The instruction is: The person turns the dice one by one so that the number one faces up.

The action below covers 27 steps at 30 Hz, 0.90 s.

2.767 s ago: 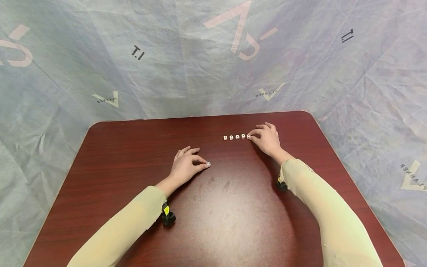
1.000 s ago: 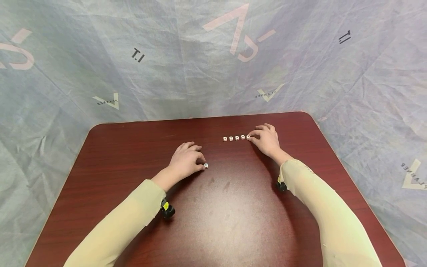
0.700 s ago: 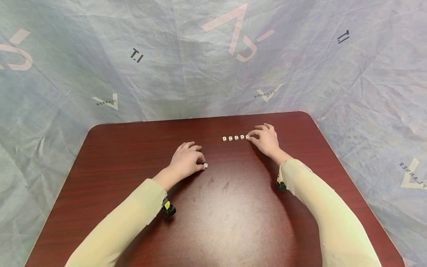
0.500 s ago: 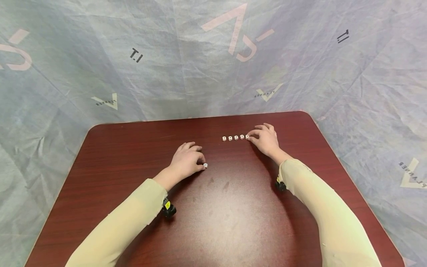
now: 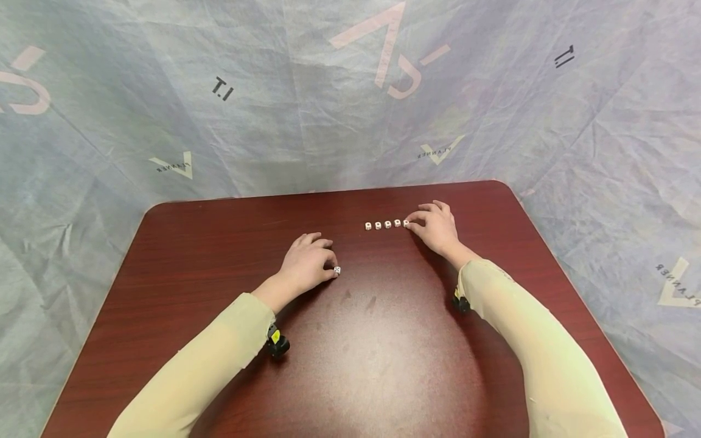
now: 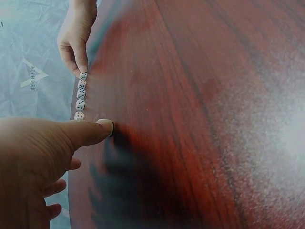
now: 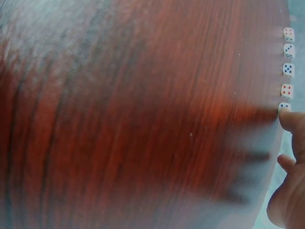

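Note:
Just left of the table's middle, my left hand (image 5: 308,263) pinches a white die (image 5: 337,271) between thumb and index finger. Several dark pips show on that die's face in the head view; in the left wrist view the thumb (image 6: 88,132) hides most of it. Farther back, a straight row of white dice (image 5: 378,225) stands with small gaps. At the row's right end, my right hand (image 5: 437,228) holds the last die (image 5: 406,224) between thumb and index finger. In the right wrist view, the thumb partly covers this end die (image 7: 284,106).
The dark red wooden table (image 5: 230,243) has rounded far corners and a bright glare patch near its middle. Grey printed fabric (image 5: 306,121) hangs close behind the far edge and along both sides. Black wrist cameras (image 5: 278,345) sit under both sleeves.
Since the oldest frame, my left hand has shifted slightly and its fingers have bent closer round the die, which shows its pips more plainly. The right hand and the row stay put.

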Available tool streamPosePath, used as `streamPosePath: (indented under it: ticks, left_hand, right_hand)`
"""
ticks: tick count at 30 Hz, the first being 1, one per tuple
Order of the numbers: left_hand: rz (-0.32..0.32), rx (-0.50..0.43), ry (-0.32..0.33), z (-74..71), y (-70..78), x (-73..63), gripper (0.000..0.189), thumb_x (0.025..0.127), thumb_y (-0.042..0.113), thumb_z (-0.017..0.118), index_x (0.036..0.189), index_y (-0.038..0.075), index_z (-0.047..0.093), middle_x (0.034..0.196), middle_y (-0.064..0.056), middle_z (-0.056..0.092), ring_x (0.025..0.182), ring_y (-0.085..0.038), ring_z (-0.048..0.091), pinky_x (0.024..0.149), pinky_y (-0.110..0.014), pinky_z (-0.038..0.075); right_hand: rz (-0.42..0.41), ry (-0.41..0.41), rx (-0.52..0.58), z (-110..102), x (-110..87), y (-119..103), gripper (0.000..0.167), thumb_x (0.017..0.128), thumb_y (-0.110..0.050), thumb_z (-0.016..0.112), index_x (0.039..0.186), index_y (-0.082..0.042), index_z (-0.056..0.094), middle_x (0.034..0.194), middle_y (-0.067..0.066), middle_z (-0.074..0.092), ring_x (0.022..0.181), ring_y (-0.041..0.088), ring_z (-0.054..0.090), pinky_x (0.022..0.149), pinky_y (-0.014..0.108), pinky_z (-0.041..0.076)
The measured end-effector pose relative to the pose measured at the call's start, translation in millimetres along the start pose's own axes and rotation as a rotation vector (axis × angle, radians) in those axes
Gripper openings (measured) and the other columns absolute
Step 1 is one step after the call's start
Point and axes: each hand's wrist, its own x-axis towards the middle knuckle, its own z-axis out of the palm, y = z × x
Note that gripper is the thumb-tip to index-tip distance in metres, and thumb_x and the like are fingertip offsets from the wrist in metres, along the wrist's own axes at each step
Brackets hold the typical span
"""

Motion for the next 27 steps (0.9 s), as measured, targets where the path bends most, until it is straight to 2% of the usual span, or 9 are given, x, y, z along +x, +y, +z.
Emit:
streamPosePath:
  ticks: [15,19,23,27]
  left_hand:
    - [-0.008,0.006,0.014,0.2,1.4,-0.1,0.010,0.093,0.038,0.078,0.090,0.028,0.078,0.147,-0.007,0.057,0.148,-0.034,0.034,0.124,-0.052,0.017]
    - [-0.015,-0.028,0.031,1.8,-0.4,-0.9,0.011,0.093,0.039,0.076,0.092,0.029,0.078,0.147,-0.006,0.057,0.148,-0.034,0.034,0.125,-0.052,0.017]
    - [-0.033,-0.147,0.081,2.1,-2.5,-2.2,0.012,0.092,0.041,0.077,0.096,0.030,0.079,0.146,-0.005,0.058,0.148,-0.034,0.035,0.123,-0.054,0.020]
    - [-0.071,-0.376,0.136,1.2,-3.6,-4.0,0.012,0.092,0.042,0.078,0.097,0.031,0.080,0.148,-0.006,0.056,0.149,-0.032,0.032,0.121,-0.057,0.023]
  right_hand:
    - [0.003,-0.002,-0.002,-0.7,1.2,-0.8,0.019,0.097,-0.030,0.074,0.109,-0.017,0.080,0.147,0.019,0.052,0.148,0.044,0.020,0.116,0.066,0.018]
    - [-0.004,0.003,-0.001,-0.3,1.4,-1.2,0.019,0.096,-0.030,0.074,0.109,-0.016,0.080,0.146,0.020,0.053,0.148,0.045,0.022,0.115,0.066,0.019]
    - [-0.004,0.004,-0.004,-0.2,0.5,-1.3,0.019,0.096,-0.030,0.074,0.108,-0.017,0.080,0.145,0.019,0.053,0.148,0.044,0.021,0.115,0.066,0.019]
    - [-0.005,0.005,-0.010,0.5,0.1,-0.5,0.018,0.096,-0.031,0.075,0.108,-0.018,0.080,0.145,0.018,0.054,0.148,0.044,0.022,0.115,0.066,0.019]
